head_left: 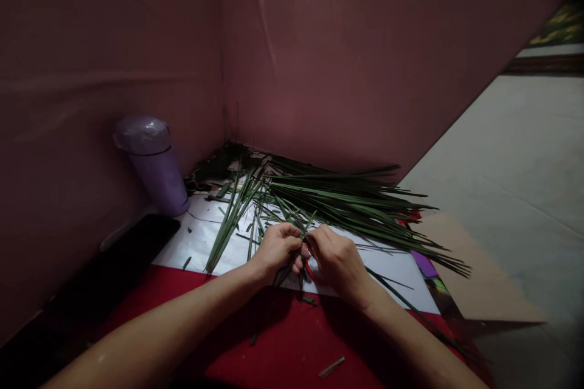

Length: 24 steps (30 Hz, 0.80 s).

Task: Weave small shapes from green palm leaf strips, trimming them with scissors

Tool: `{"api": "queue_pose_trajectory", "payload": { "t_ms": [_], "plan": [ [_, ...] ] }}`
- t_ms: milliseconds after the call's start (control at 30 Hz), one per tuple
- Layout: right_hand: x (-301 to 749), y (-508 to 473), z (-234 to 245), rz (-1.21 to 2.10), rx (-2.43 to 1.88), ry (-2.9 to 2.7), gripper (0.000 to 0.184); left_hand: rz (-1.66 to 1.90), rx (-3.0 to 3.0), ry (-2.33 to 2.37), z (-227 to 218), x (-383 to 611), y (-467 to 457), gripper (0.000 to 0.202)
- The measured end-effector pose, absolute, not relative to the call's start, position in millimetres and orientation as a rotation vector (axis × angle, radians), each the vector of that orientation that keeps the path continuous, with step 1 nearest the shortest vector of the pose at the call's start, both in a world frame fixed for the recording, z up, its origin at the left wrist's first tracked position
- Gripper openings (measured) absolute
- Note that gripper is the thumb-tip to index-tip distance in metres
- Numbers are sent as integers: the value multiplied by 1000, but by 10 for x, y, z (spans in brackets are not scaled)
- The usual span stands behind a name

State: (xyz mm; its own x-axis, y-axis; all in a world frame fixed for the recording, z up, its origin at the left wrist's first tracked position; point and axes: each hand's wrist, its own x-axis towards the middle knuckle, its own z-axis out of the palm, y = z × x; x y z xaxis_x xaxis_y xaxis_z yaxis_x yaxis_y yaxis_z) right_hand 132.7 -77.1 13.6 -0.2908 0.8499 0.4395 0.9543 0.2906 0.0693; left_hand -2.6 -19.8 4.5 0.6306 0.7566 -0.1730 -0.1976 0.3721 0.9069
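My left hand [280, 246] is closed, its thumb and fingers pinching narrow green leaf strips [314, 217]. Right against it, my right hand [335, 258] is also closed at the same strips, with its fingertips partly hidden. A red curved piece [310, 270], which looks like a scissors handle, shows under the right fingers; its other parts are hidden. Beyond both hands lies a large pile of long green leaf blades [347, 194], with tips pointing right. A smaller bunch of blades [232, 219] lies to the left of my left hand.
A white sheet [182, 249] lies under the leaves on a red surface [255, 352] scattered with cut bits. At the left stand a purple bottle [159, 176] with a plastic-wrapped top and a dark flat object [137, 249]. Pinkish walls [328, 61] close in behind. Cardboard [474, 267] lies at right.
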Motion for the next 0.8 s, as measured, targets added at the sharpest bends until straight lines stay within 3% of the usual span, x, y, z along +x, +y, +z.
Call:
{"api": "queue_pose_trajectory", "payload": {
  "t_ms": [533, 800],
  "plan": [
    [1294, -775, 122, -572, -1607, -2168, 8, 662, 1089, 587, 86, -45, -254, 6],
    [1311, -787, 58, -381, -1505, -2139, 3, 641, 1132, 674, 80, -33, -240, 11]
  ]
}}
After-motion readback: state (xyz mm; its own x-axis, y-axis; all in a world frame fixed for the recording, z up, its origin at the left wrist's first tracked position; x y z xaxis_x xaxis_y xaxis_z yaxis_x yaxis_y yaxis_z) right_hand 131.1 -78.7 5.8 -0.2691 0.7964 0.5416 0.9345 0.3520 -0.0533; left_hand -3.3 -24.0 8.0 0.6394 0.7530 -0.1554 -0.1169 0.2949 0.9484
